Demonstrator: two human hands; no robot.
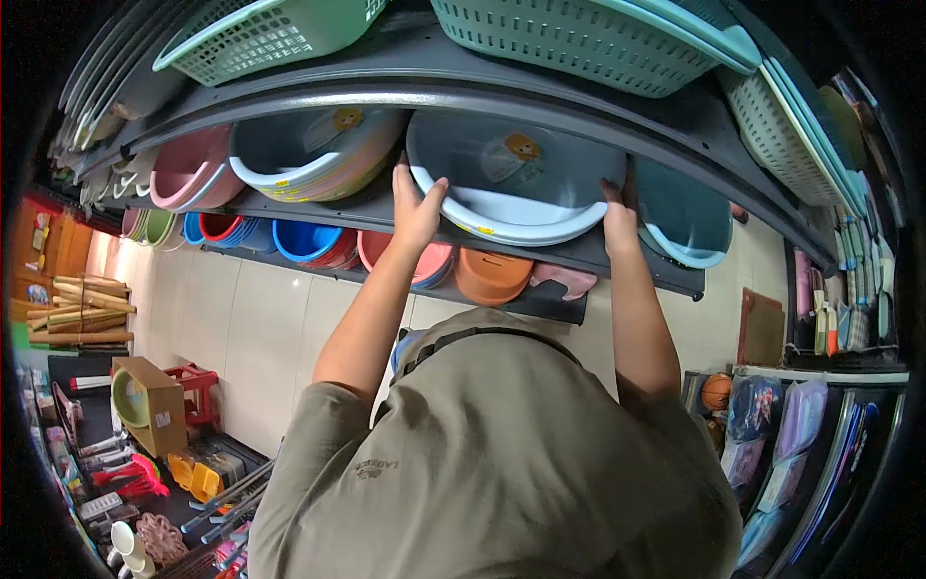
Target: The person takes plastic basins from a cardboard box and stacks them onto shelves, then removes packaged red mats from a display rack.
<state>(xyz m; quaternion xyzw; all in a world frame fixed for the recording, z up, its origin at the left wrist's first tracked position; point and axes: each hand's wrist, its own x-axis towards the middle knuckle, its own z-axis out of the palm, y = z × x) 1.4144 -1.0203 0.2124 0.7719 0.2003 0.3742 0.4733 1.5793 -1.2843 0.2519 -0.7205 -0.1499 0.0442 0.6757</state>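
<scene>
A stack of light blue basins point(521, 217) with a cartoon figure printed inside sits on the dark middle shelf. My left hand point(417, 205) grips its left rim, thumb on the near side and fingers partly hidden round the edge. At the right rim my right hand point(619, 214) holds the same stack, its fingers partly in shadow. Left of the stack are nested basins point(318, 169) in blue, pink and yellow. A teal-looking basin point(687, 217) stands just to the right of my right hand.
Above hangs a shelf edge point(434, 96) with green baskets point(588, 48) over it. Buckets point(307, 241) and an orange tub point(492, 277) line the lower shelf. Goods racks stand at both sides, with a cardboard box point(159, 410) at left and a basketball point(716, 392) at right.
</scene>
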